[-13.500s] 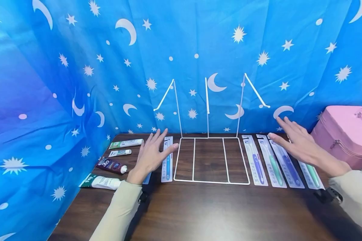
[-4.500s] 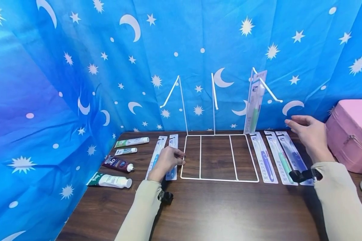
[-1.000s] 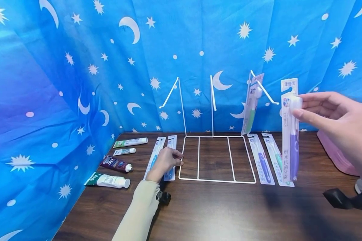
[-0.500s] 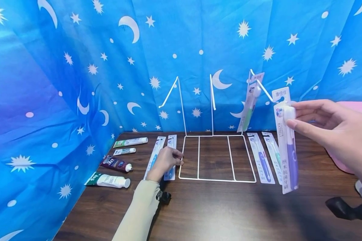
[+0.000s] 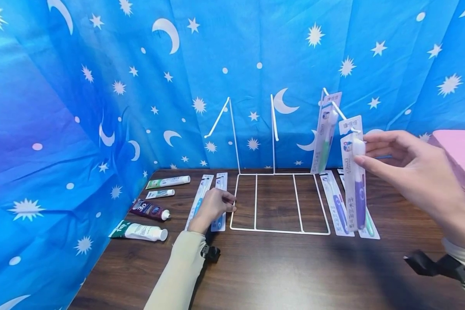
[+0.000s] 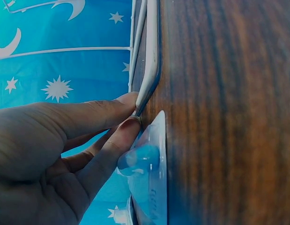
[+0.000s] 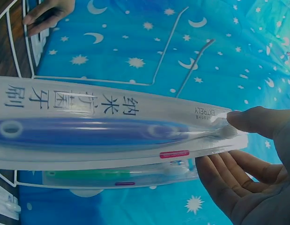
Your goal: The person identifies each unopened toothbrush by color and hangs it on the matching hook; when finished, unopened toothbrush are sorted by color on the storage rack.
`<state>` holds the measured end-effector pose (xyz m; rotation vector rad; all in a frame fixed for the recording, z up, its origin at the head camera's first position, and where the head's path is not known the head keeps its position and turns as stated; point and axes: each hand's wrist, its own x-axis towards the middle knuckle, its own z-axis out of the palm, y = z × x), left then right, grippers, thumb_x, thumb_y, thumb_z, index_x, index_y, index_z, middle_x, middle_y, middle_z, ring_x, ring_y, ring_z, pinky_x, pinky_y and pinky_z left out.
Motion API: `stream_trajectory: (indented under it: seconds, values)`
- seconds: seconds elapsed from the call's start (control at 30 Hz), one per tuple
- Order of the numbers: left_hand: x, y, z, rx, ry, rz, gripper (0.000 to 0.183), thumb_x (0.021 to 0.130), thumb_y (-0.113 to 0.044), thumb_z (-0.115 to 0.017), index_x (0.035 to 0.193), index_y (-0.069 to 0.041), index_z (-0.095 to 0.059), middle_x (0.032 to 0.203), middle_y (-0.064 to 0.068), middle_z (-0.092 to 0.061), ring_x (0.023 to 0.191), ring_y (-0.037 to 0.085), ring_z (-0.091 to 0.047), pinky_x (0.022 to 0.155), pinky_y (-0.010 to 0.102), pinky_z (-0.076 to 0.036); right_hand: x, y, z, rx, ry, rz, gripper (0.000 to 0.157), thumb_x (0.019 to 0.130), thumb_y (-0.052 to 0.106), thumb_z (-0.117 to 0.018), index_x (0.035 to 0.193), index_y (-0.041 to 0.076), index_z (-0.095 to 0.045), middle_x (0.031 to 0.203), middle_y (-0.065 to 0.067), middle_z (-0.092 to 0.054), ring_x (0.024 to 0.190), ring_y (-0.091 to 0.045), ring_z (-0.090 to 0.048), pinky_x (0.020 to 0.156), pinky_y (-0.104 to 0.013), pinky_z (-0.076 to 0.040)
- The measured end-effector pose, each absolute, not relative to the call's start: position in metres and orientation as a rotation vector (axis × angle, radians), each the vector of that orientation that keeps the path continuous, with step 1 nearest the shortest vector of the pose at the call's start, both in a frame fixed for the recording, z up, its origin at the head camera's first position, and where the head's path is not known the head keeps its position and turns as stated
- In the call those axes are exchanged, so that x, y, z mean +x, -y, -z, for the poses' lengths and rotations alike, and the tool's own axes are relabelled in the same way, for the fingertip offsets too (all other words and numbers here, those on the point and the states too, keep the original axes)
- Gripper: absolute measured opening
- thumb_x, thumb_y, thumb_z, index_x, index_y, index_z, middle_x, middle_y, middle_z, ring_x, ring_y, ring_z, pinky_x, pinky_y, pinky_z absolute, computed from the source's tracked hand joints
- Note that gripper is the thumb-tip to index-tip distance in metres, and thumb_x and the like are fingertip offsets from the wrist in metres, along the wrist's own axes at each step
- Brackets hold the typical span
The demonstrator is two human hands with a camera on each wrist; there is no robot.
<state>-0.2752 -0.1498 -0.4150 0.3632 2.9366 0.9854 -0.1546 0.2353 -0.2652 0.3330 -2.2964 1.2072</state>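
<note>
1. reading a clock from the middle of the white wire rack (image 5: pixel 279 231), with twelve away from the person, the right hand (image 5: pixel 408 168) was out past two o'clock, barely parted, thumb in front and fingers behind, pinching a purple toothbrush pack (image 5: pixel 353 185) by its upper part.
2. that pack was held nearly upright, clear of the surface (image 5: pixel 236 271), at about two o'clock; the tip of a hook (image 5: pixel 338 110) showed at the cut-out in its card, though i couldn't tell how far through it went.
3. the left hand (image 5: pixel 214 206) was at nine o'clock, thumb and fingertip brought together on the rack's side wire, a blue toothbrush pack (image 5: pixel 219 221) lying near its thumb.
4. farther back on the same hook, towards one o'clock, hung a green toothbrush pack (image 5: pixel 325 133).
5. at three o'clock a second purple pack (image 5: pixel 337 206) lay flat, and past it a second green pack (image 5: pixel 369 226), partly hidden by the held one.
6. farther out at nine o'clock lay another blue pack (image 5: pixel 197 203), then four tubes (image 5: pixel 149 210).
7. a pink case (image 5: pixel 459 150) stood between two and three.
</note>
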Motion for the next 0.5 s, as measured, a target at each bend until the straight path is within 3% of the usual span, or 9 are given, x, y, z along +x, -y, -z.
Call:
stream_trajectory:
  seconds: [0.5]
  values:
    - [-0.275,0.15,0.415,0.338,-2.925,-0.99,0.021,0.076,-0.01,-0.082,0.097,-0.009,-0.076,0.075,-0.006,-0.068,0.068,0.008,-0.06,0.068,0.028,-0.048,-0.193,-0.227,0.273,0.302,2.253,-1.174,0.047,0.085,0.02,-0.076,0.127,0.009,-0.057,0.102,0.0,-0.064,0.087,0.006,-0.061,0.069,-0.007,-0.044]
